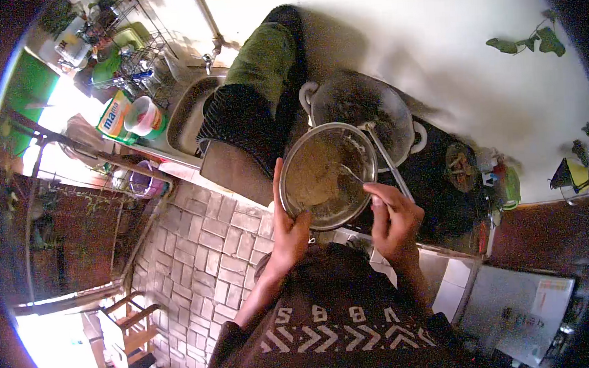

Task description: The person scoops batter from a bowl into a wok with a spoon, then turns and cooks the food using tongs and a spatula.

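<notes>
Metal bowl (pixel 356 145) held up before person's chest, near edge of black stovetop (pixel 436 191). Left hand (pixel 291 231) clasps its left side, thumb over rim, fingers along outer wall. Brown mixture (pixel 315 183) spread inside. Right hand (pixel 396 220) pinches thin metal utensil (pixel 353 173), tip inside bowl; spoon or fork, cannot tell. Beyond, two-handled wok (pixel 333 97) on stovetop, partly hidden by bowl; long-handled tool (pixel 391 161) slants beside bowl. Sink (pixel 188 116) farther left.
</notes>
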`<state>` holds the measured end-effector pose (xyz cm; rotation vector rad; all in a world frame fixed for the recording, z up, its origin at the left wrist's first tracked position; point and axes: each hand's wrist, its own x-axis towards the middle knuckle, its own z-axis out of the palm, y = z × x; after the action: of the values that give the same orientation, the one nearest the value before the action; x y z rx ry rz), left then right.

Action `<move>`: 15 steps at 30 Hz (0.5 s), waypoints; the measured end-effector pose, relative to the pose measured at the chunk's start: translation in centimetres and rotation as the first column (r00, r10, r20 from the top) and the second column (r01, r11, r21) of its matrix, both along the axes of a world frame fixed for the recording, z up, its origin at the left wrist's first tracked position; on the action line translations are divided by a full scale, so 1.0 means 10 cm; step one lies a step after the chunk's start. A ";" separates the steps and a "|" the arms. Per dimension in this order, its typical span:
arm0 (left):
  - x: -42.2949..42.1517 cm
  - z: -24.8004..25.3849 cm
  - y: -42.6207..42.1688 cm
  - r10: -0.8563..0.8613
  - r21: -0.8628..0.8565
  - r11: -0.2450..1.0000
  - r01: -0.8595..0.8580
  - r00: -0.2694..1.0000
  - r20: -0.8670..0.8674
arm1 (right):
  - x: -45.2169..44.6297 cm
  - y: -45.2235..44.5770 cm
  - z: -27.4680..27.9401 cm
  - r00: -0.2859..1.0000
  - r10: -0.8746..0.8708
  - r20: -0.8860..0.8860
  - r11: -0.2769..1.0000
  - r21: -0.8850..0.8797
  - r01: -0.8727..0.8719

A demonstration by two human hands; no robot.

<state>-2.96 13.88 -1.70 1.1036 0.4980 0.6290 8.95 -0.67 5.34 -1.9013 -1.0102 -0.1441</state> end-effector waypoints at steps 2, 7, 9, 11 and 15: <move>0.06 0.12 0.03 -0.034 0.171 0.985 0.016 0.994 0.107 | -0.01 0.02 -0.07 0.995 0.001 0.102 0.987 -0.158 0.015; -0.03 -0.05 0.02 -0.058 -0.019 0.998 0.058 0.998 0.029 | -0.06 -0.05 0.12 0.958 -0.097 -0.272 0.995 -0.054 0.085; -0.05 -0.11 0.01 -0.060 -0.048 0.997 0.057 0.997 -0.044 | -0.04 -0.02 0.09 0.992 -0.107 -0.071 0.991 -0.082 0.101; -0.02 -0.19 0.01 -0.042 -0.063 0.997 0.040 0.999 -0.033 | -0.03 -0.04 -0.09 0.988 -0.038 0.151 0.985 -0.161 0.062; 0.01 -0.20 0.02 -0.052 -0.035 0.998 0.055 0.996 0.075 | -0.06 -0.08 0.08 0.999 0.009 0.053 0.990 -0.138 -0.001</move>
<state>-2.82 14.05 -3.68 1.0517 0.4135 0.6096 8.34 -1.43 6.16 -2.0291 -1.0850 -0.1259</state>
